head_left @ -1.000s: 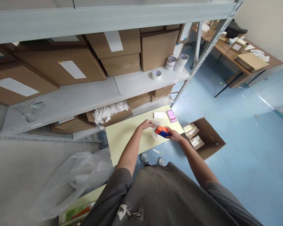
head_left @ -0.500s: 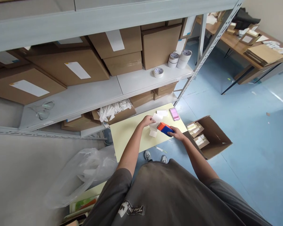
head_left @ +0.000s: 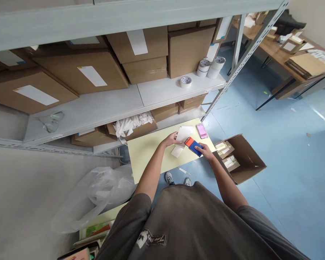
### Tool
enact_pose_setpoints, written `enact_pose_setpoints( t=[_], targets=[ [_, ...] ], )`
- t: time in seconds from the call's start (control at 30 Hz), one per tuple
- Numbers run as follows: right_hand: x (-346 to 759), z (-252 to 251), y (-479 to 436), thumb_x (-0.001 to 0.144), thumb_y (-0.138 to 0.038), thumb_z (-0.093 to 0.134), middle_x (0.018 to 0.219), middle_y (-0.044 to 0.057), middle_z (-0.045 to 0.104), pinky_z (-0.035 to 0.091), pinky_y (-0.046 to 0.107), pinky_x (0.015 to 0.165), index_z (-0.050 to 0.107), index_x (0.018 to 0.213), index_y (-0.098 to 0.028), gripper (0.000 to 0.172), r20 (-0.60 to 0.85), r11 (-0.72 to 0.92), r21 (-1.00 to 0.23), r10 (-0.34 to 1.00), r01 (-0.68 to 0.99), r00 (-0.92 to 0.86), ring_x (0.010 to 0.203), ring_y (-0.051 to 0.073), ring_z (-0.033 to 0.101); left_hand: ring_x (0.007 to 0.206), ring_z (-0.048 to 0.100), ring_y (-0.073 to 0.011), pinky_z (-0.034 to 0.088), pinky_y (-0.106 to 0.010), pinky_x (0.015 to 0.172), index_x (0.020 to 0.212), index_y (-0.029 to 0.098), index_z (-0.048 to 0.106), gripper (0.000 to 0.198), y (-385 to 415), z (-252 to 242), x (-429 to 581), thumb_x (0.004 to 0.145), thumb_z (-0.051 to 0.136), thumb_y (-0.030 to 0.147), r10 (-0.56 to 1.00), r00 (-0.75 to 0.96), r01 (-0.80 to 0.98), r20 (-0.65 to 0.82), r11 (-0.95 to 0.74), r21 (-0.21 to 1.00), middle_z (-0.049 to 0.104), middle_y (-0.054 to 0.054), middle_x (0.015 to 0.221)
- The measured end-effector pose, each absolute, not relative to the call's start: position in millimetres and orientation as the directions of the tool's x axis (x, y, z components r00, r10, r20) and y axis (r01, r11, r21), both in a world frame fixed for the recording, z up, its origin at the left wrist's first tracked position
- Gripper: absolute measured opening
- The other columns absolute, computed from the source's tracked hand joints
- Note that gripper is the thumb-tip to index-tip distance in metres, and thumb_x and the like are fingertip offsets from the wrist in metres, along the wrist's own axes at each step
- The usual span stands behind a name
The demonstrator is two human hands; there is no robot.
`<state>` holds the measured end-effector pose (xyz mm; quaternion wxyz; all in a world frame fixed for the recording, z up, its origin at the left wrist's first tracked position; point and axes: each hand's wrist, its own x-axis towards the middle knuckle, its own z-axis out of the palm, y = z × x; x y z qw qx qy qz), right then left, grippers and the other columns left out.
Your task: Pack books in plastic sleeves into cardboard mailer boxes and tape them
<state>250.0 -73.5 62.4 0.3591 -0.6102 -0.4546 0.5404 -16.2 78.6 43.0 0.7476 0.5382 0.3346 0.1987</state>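
Observation:
My left hand [head_left: 171,139] is closed on the edge of a white sheet of paper [head_left: 183,133] over the pale yellow table. In my right hand [head_left: 204,151] is a flat blue box with an orange end [head_left: 193,146]; its orange end points toward the paper and overlaps the sheet's lower right side in this view. A smaller white slip [head_left: 176,151] lies on the table [head_left: 146,155] just below my left fingers. Beyond my right hand, a pink rectangular item [head_left: 202,131], blurred out, rests near the table's right edge.
An open cardboard box [head_left: 249,155] with small packages inside stands right of the table. Behind it rises a metal shelf [head_left: 162,90] with cartons and tape rolls [head_left: 185,82]. A clear plastic bag [head_left: 105,187] lies at left. A wooden desk [head_left: 276,47] stands far right.
The blue and orange box has turned to show more of its broad face and shifted slightly right. The paper in my left hand now lies flatter, showing a larger face.

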Motion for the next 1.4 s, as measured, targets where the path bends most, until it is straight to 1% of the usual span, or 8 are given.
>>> enact_pose_setpoints(
  t=[0.1, 0.33, 0.5, 0.63, 0.8, 1.07, 1.27, 1.4],
  targets=[
    [249, 62, -74, 0.075, -0.078, 0.078, 0.068, -0.002, 0.058, 0.041, 0.027, 0.057, 0.063, 0.078, -0.021, 0.059, -0.341, -0.336, -0.928, 0.94, 0.163, -0.007, 0.064, 0.016, 0.051, 0.105, 0.076, -0.029, 0.059, -0.04, 0.092, 0.125, 0.014, 0.064, 0.084, 74, 41, -13, 0.053, 0.102, 0.034, 0.681, 0.674, 0.039, -0.287, 0.355, 0.934, 0.077, -0.017, 0.123],
    [244, 69, -73, 0.075, -0.08, 0.077, 0.062, -0.004, 0.051, 0.035, 0.027, 0.055, 0.058, 0.072, -0.021, 0.062, -0.329, -0.323, -0.931, 0.944, 0.169, -0.005, 0.059, 0.013, 0.045, 0.103, 0.075, -0.0282, 0.058, -0.037, 0.091, 0.117, 0.014, 0.071, 0.067, 75, 35, -16, 0.058, 0.099, 0.03, 0.728, 0.64, 0.096, -0.245, 0.241, 0.966, 0.079, -0.013, 0.119],
    [238, 75, -73, 0.074, -0.08, 0.078, 0.06, -0.004, 0.048, 0.032, 0.027, 0.055, 0.056, 0.07, -0.022, 0.062, -0.325, -0.319, -0.933, 0.946, 0.165, -0.013, 0.058, 0.013, 0.042, 0.101, 0.075, -0.027, 0.058, -0.036, 0.09, 0.119, 0.015, 0.071, 0.064, 78, 31, -19, 0.061, 0.094, 0.027, 0.744, 0.622, 0.148, -0.242, 0.192, 0.97, 0.079, -0.01, 0.117],
    [237, 74, -74, 0.073, -0.08, 0.078, 0.062, -0.003, 0.05, 0.035, 0.027, 0.057, 0.056, 0.07, -0.022, 0.062, -0.324, -0.32, -0.938, 0.946, 0.135, -0.01, 0.06, 0.014, 0.044, 0.102, 0.074, -0.0266, 0.057, -0.036, 0.09, 0.118, 0.015, 0.071, 0.061, 79, 30, -23, 0.062, 0.091, 0.026, 0.753, 0.617, 0.178, -0.229, 0.15, 0.973, 0.079, -0.01, 0.117],
    [244, 66, -75, 0.075, -0.08, 0.077, 0.065, -0.003, 0.054, 0.036, 0.027, 0.056, 0.059, 0.074, -0.021, 0.061, -0.339, -0.336, -0.933, 0.941, 0.126, -0.004, 0.061, 0.014, 0.047, 0.097, 0.074, -0.0254, 0.056, -0.032, 0.087, 0.106, 0.016, 0.075, 0.045, 79, 32, -31, 0.064, 0.088, 0.024, 0.761, 0.604, 0.27, -0.237, 0.085, 0.959, 0.08, -0.007, 0.106],
    [246, 74, -68, 0.072, -0.084, 0.076, 0.07, 0.003, 0.065, 0.047, 0.03, 0.06, 0.069, 0.084, -0.02, 0.066, -0.343, -0.34, -0.933, 0.939, 0.121, -0.01, 0.07, 0.023, 0.061, 0.088, 0.072, -0.0239, 0.054, -0.031, 0.081, 0.091, 0.017, 0.08, 0.03, 79, 30, -33, 0.062, 0.085, 0.024, 0.793, 0.527, 0.41, -0.305, 0.077, 0.909, 0.079, 0.0, 0.088],
    [250, 91, -70, 0.071, -0.083, 0.077, 0.069, 0.003, 0.067, 0.049, 0.031, 0.059, 0.072, 0.083, -0.018, 0.065, -0.329, -0.329, -0.939, 0.944, 0.099, 0.01, 0.068, 0.023, 0.063, 0.082, 0.071, -0.0232, 0.054, -0.031, 0.079, 0.085, 0.017, 0.082, 0.02, 77, 30, -26, 0.067, 0.084, 0.026, 0.793, 0.523, 0.42, -0.312, 0.079, 0.904, 0.078, 0.0, 0.083],
    [265, 105, -80, 0.073, -0.08, 0.079, 0.069, 0.005, 0.068, 0.049, 0.032, 0.058, 0.071, 0.08, -0.018, 0.062, -0.302, -0.307, -0.95, 0.95, 0.057, 0.079, 0.064, 0.021, 0.06, 0.085, 0.072, -0.0258, 0.055, -0.032, 0.08, 0.086, 0.017, 0.081, 0.024, 84, 26, -30, 0.064, 0.086, 0.025, 0.828, 0.464, 0.453, -0.316, 0.086, 0.888, 0.078, -0.001, 0.083]
  ],
)
